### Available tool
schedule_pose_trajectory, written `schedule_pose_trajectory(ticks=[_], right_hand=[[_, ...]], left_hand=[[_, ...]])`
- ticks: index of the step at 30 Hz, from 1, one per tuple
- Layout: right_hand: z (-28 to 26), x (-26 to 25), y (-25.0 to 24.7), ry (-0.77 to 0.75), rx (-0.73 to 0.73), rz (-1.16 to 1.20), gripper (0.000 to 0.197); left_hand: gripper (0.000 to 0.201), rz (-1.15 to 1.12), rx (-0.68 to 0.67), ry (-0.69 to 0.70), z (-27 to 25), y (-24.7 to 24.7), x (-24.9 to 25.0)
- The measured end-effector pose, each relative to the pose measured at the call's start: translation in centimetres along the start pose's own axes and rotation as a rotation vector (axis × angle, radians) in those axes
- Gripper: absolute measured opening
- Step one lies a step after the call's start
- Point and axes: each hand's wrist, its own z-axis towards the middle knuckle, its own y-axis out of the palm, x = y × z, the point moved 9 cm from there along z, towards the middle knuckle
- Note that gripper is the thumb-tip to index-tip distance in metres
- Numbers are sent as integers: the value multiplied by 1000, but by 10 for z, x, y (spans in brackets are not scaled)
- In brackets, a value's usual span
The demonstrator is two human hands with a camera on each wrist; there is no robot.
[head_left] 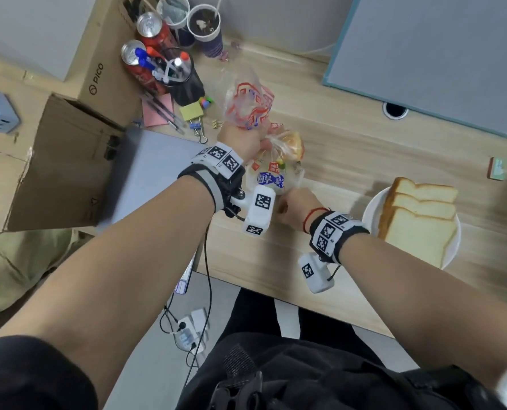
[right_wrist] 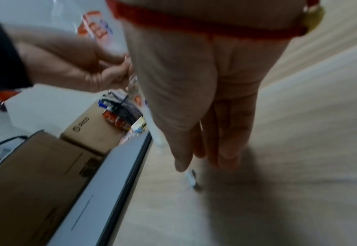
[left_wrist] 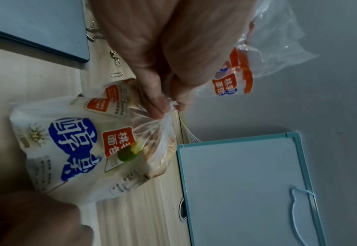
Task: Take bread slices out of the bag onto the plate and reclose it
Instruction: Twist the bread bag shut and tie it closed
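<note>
My left hand (left_wrist: 163,69) pinches the gathered neck of the bread bag (left_wrist: 72,143), thumb and fingers (left_wrist: 156,106) curled tight around the twisted plastic; the loose printed top of the bag flares out beyond my knuckles. My right hand (right_wrist: 205,103) hangs just beside the bag, fingers (right_wrist: 228,141) straight and close together, pointing down at the desk (head_left: 350,161); in the blurred wrist view a small white-and-dark object (right_wrist: 192,179) sits at the fingertips, and I cannot tell whether I touch it.

The bag lies on the pale wooden desk, loaf still inside, blue and orange print facing up. To the right of the bag, a white plate (head_left: 370,214) carries three bread slices (head_left: 418,226), overlapping. Beyond the bag lies a blue-framed whiteboard (head_left: 441,60). Left of the bag are binder clips (head_left: 197,127), a pen holder (head_left: 181,81), red cans (head_left: 154,31) and cardboard boxes (head_left: 68,161), with a grey laptop (head_left: 145,173) just beside it.
</note>
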Motion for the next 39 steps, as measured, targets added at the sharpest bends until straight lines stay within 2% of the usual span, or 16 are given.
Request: schedule_pose_trajectory(ticks=[2, 6, 8, 10, 13, 15, 17, 19, 21, 24, 25, 28, 31, 32, 35, 39], right_hand=[[5, -16, 11, -57, 21, -14, 20], [20, -29, 32, -166, 55, -36, 16], [23, -31, 35, -199, 82, -34, 14], [25, -29, 33, -196, 87, -9, 13], [18, -28, 22, -195, 76, -4, 14], [8, -29, 5, -203, 60, 2, 11], [-4, -32, -26, -223, 95, 119, 7], [-19, -28, -73, -205, 188, 358, 8], [-31, -16, -124, -161, 377, 595, 15], [-36, 4, -174, -71, 615, 637, 10], [-34, 9, -179, -45, 645, 614, 10], [-22, 15, -171, 12, 625, 589, 9], [-17, 17, -161, 24, 633, 653, 8], [-17, 18, -160, 29, 644, 670, 8], [-15, 17, -160, 25, 653, 665, 6], [-16, 11, -163, 0, 639, 611, 11]], left_hand=[[15, 3, 1, 41, 3, 0, -4], [49, -21, -98, 28, 22, 8, -24], [50, 7, -42, 46, 31, 2, -34], [41, 35, -51, 65, 23, 1, -27], [15, 16, -60, 66, 6, 1, -13], [11, -43, -34, 54, 3, -2, -11], [8, -69, -118, 29, 4, 6, -14], [7, -117, -151, 3, 3, 8, -12], [7, -101, -158, 6, -5, 12, -4], [18, -106, -207, 13, -3, 24, -4], [21, -111, -228, 18, -5, 29, -3], [5, -142, -257, 40, -9, 41, 1], [8, -206, -276, 47, -9, 46, -1], [10, -203, -275, 55, -8, 46, -3], [35, -150, -290, 80, -2, 44, -6], [12, -135, -296, 134, 1, 44, -3]])
